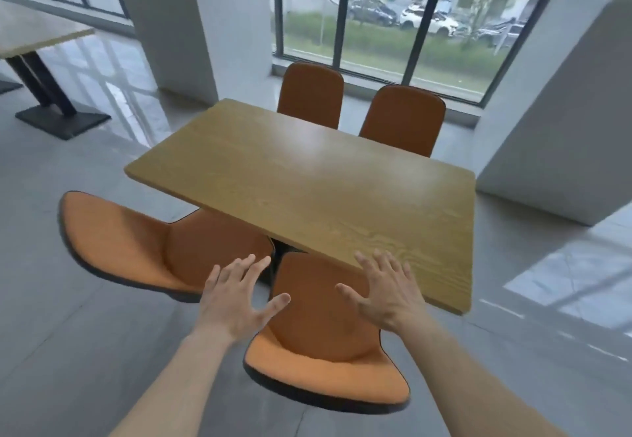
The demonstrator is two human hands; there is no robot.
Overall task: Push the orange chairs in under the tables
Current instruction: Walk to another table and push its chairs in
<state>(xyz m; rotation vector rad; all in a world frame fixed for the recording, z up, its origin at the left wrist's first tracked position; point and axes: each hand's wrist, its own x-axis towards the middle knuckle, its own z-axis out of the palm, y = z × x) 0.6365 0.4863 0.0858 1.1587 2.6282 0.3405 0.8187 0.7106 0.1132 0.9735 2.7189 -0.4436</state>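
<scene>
Hands (236, 303) and (386, 296) are shown with fingers (254, 263) spread and released, grasping nothing, above the near orange chair (325, 361) (backrest at 6 o'clock, seat running toward 12 under the worktop (307, 180)); neither hand is judged nearer.

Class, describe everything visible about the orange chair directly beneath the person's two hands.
The near orange chair has a smooth padded shell, apparently leather-like, edged with a dark rim. It stands upright facing the wooden table, seat front tucked under the table's near edge, backrest toward the camera. Its legs are hidden. The left hand and right hand are spread open above it; contact cannot be told.
</scene>
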